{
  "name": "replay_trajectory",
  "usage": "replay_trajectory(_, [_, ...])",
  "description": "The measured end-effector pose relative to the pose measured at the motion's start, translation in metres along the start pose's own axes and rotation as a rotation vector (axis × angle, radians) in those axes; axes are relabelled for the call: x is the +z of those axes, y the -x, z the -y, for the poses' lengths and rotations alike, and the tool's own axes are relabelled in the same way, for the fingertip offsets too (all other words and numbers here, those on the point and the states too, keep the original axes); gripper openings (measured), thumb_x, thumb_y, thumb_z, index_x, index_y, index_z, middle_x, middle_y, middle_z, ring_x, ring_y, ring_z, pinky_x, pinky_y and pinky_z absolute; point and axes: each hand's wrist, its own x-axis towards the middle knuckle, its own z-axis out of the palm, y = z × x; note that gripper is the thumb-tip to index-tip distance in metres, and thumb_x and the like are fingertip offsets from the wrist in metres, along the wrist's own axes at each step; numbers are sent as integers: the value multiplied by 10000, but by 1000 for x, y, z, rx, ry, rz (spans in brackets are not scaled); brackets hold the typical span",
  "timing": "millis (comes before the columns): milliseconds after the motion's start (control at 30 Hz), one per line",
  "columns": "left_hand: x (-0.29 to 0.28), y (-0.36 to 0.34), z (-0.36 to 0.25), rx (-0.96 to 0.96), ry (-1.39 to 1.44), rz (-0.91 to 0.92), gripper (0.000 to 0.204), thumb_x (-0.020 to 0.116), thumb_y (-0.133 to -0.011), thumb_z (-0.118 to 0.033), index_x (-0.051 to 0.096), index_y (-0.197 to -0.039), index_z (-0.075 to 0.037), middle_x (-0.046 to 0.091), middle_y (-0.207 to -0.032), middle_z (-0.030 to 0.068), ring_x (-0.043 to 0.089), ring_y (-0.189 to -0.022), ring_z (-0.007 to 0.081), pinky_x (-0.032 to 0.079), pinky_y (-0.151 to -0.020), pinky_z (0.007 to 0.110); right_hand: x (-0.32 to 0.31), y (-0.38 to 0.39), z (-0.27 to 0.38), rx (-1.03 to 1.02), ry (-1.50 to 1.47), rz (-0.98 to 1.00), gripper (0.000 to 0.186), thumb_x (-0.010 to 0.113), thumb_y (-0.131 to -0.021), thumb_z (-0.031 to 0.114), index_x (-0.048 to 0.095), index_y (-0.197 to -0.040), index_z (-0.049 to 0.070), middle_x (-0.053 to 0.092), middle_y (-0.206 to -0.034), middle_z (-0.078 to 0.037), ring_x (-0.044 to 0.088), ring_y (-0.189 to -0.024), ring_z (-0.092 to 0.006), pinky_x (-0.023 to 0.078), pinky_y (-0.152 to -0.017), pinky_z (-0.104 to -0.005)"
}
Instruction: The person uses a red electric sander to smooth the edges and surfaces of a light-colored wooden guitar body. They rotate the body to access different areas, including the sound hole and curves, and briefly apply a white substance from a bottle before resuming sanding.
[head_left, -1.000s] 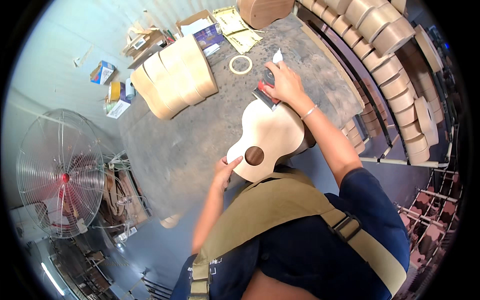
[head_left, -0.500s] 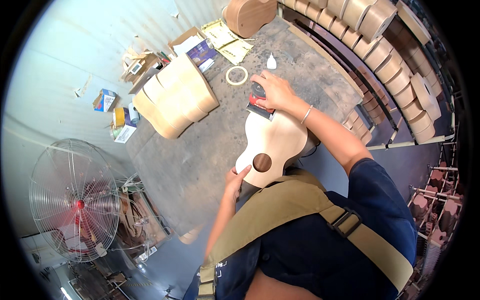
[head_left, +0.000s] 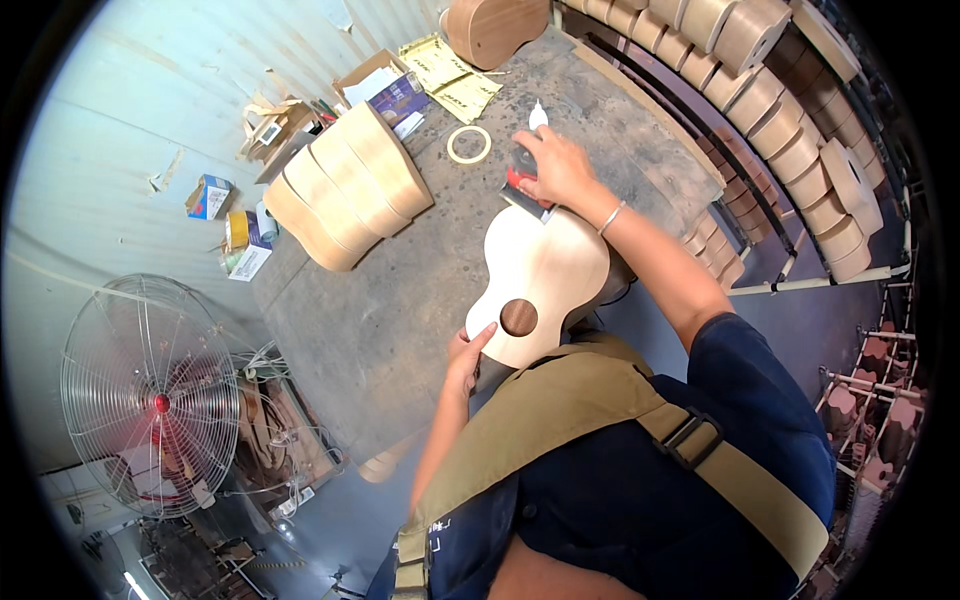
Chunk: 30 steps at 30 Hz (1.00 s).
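A pale wooden ukulele body (head_left: 545,265) with a round soundhole (head_left: 518,318) lies face up at the near edge of the workbench, close against me. My left hand (head_left: 466,358) grips its near left edge, thumb on the top and fingers hidden below. A red and black palm sander (head_left: 519,180) with a flat rectangular pad sits at the body's far end, its pad partly beyond the rim. My right hand (head_left: 562,165) is wrapped over the sander from the right. Just past that hand stands a small white dropper bottle (head_left: 538,115).
Several pale bodies (head_left: 345,185) stand in a row on the workbench (head_left: 360,330), left of a masking tape roll (head_left: 469,144). Yellow packets (head_left: 465,98) and a brown body (head_left: 495,30) are at the back. Racks of bodies (head_left: 780,130) rise right; a caged fan (head_left: 150,400) stands left.
The sander in my right hand has slid slightly away and to the right over the body's far end. My left hand keeps the same grip. The whole view has shifted a little.
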Motion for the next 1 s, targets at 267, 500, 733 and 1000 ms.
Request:
replay_trajectory(267, [-6, 3, -2, -20, -37, 12, 434, 920, -883, -228, 713, -1203, -19, 790, -1096, 76, 743, -943, 141, 575, -838, 292, -7, 141, 82, -193, -227, 180, 514, 853, -819, 274, 678, -1290, 169, 591, -1090, -120, 670, -970, -328, 569, -773, -487])
replay_trajectory(500, [-8, -2, 5, 13, 51, 94, 413, 913, -887, -216, 713, -1193, -25, 791, -1091, 64, 734, -924, 118, 574, -824, 284, -17, 82, 10, 85, -41, -104, 502, 836, -843, 276, 659, -1301, 173, 603, -1140, -120, 660, -1017, -358, 583, -801, -480])
replay_trajectory(733, [-13, -9, 12, 16, 10, 70, 436, 920, -879, -225, 709, -1202, -23, 785, -1088, 58, 727, -935, 117, 562, -817, 276, -26, 129, 30, 135, -81, -17, 507, 841, -802, 191, 661, -1277, 192, 611, -1099, -114, 673, -1031, -381, 580, -838, -488])
replay_trajectory(1000, [-5, 1, 5, 2, 61, 54, 425, 895, -902, -187, 700, -1228, 3, 784, -1137, 90, 747, -996, 157, 586, -901, 307, 1, 51, 15, 15, -72, -36, 554, 841, -853, 259, 653, -1369, 186, 616, -1227, -145, 664, -1071, -393, 575, -906, -500])
